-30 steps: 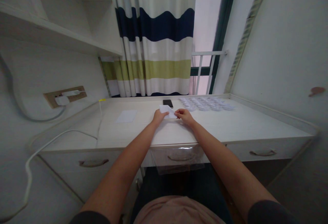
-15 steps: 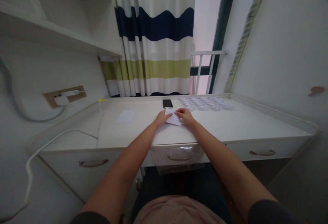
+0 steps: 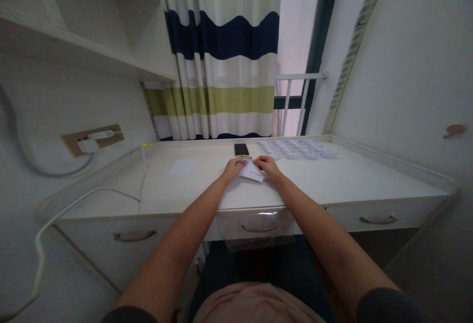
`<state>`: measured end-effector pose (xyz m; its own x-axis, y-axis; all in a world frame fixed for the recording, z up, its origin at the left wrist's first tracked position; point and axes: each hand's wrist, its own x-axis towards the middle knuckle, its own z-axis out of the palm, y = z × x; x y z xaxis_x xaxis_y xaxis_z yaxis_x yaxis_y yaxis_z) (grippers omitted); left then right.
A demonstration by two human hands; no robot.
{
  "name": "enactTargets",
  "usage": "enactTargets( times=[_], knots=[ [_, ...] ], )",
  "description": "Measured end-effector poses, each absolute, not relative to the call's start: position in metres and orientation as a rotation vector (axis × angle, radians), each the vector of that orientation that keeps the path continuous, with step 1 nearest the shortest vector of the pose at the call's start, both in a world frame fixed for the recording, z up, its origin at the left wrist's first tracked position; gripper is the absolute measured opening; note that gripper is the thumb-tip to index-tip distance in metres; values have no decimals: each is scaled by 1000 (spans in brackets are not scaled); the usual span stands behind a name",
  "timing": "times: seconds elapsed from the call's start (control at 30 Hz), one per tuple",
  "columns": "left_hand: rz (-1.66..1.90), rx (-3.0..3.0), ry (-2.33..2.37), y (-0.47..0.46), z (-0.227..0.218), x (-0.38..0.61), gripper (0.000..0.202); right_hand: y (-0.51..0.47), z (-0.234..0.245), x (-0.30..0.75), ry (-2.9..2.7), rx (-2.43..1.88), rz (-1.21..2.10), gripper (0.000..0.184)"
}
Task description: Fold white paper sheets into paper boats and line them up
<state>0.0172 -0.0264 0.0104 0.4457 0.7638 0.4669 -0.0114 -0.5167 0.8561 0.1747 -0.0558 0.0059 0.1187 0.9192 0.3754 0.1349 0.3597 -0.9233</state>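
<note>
A white sheet of paper [image 3: 253, 171], partly folded, is held between my two hands just above the desk. My left hand [image 3: 233, 169] pinches its left side, thumb on top. On the other side, the fingers of my right hand [image 3: 268, 166] are closed on the paper's upper right edge. Just beyond the paper lies a dark phone [image 3: 241, 150]. Several folded white paper pieces [image 3: 297, 149] lie in rows at the back right of the desk. To the left is a flat stack or sheet of white paper [image 3: 182, 168].
The white desk [image 3: 207, 190] has a raised rim and drawers below its front edge. A clear plastic sheet [image 3: 258, 229] hangs over the middle drawer. A white cable [image 3: 99, 190] runs across the left side. A shelf [image 3: 92, 42] juts out at upper left.
The paper has shifted and tilted slightly between my hands, with its top edge folded lower. My left fingers have moved a little inward along it.
</note>
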Motion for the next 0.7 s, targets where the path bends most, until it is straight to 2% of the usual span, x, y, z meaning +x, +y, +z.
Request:
enactTargets(
  times=[0.4,0.7],
  knots=[
    [1153,1805,592,-27,12,17,29,-59,9,173,-1325,-1017,796,31],
    [1158,1769,580,-27,11,17,31,-58,7,174,-1313,-1072,804,21]
  ],
)
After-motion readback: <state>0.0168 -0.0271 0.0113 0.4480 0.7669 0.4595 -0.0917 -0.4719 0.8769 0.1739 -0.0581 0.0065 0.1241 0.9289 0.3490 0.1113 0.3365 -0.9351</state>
